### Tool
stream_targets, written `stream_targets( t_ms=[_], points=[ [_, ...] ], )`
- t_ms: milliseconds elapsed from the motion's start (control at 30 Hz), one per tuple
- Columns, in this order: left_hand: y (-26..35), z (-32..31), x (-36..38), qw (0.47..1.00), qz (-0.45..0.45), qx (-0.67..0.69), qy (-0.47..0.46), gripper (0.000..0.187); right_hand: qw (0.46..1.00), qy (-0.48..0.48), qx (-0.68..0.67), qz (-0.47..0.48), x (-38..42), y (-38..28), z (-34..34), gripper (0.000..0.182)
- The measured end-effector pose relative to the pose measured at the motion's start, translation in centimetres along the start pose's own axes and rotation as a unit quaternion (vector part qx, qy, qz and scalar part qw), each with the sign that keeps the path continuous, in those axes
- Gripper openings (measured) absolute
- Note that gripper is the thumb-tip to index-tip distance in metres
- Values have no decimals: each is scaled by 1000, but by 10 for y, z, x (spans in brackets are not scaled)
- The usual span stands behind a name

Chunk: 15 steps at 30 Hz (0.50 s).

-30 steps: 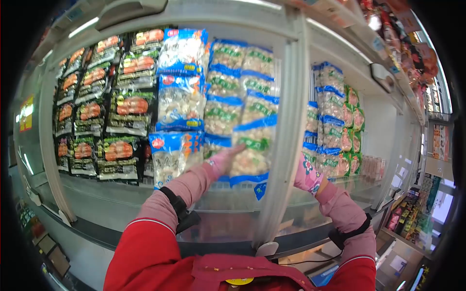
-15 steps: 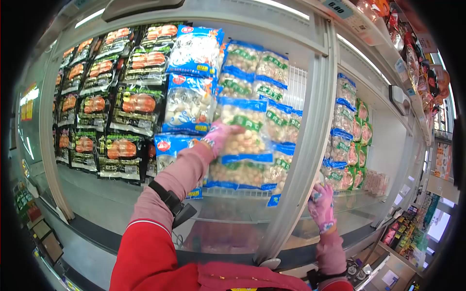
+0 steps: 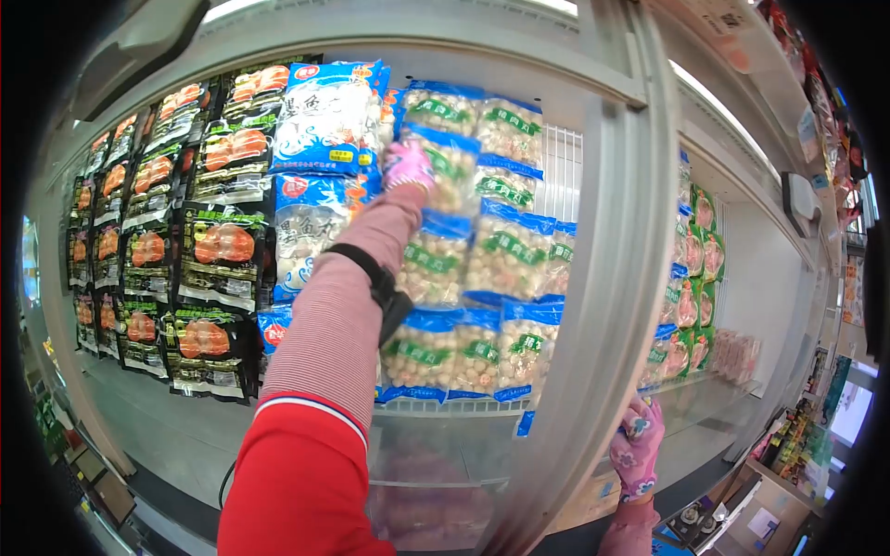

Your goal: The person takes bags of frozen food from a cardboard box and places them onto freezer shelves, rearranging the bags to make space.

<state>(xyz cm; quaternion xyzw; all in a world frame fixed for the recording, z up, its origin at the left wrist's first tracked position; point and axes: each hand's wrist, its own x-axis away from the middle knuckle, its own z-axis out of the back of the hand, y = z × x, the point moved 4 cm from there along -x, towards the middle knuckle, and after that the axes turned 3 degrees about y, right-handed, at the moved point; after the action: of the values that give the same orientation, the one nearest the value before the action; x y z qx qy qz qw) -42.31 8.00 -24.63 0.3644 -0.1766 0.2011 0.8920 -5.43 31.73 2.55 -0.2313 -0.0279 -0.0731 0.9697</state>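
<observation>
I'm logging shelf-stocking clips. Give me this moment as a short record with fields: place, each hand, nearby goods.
place: chiller with hanging packs
left hand: raised, gloved, on a blue meatball bag high in the display
right hand: low, gloved, at the chiller's frame; grip unclear
left of bag: white-and-blue packs, then dark sausage packs
below: more meatball bags

A white wire rack (image 3: 556, 176) in the chilled case carries hanging blue-trimmed meatball bags (image 3: 505, 255) and black sausage packs (image 3: 222, 246).

Possibly "贡肉丸" on green-labelled bags (image 3: 508, 121)
</observation>
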Motion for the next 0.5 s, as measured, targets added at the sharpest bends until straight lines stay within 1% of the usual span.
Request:
stream_targets(
  t_ms=[33,67,100,133,167,200,233,267,300,333,367,400,433,467,500],
  points=[
    [-1,-23,10,960,-169,-217,47,49,999,20,-26,-31,0,2,-2,22],
    [-3,-47,22,843,-330,-416,89,55,996,43,-53,-63,0,5,-3,22],
    [-6,-53,37,859,-377,-347,5,63,995,44,-50,-70,0,10,-8,22],
    [-15,-60,40,859,-379,-344,-5,63,990,45,-78,-105,3,20,-13,22],
    [-30,-64,44,873,-350,-339,17,61,983,46,-103,-141,8,25,-14,23],
    [-40,-67,46,885,-325,-331,42,59,990,61,-68,-104,4,19,-11,24],
    [-47,-71,46,885,-323,-333,30,55,994,76,-31,-70,-1,13,-7,24],
    [-54,-65,53,905,-339,-250,64,48,994,71,-22,-82,6,24,-8,24],
    [-62,-64,48,909,-341,-230,66,44,993,71,-11,-93,12,37,-6,24],
    [-81,-83,23,920,-336,-175,101,42,994,90,10,-64,7,28,6,24],
    [-37,-42,65,833,-351,-427,-35,46,992,113,32,-35,2,17,15,23],
    [-26,-37,68,823,-340,-446,-88,46,989,131,46,-55,4,17,22,23],
    [-22,-44,75,829,-353,-420,-113,47,984,175,27,-25,6,14,31,23],
    [-14,-50,89,838,-382,-363,-143,49,976,217,6,12,6,13,38,23],
    [-10,-55,119,849,-415,-261,-199,50,972,234,12,3,7,13,44,23]
  ],
)
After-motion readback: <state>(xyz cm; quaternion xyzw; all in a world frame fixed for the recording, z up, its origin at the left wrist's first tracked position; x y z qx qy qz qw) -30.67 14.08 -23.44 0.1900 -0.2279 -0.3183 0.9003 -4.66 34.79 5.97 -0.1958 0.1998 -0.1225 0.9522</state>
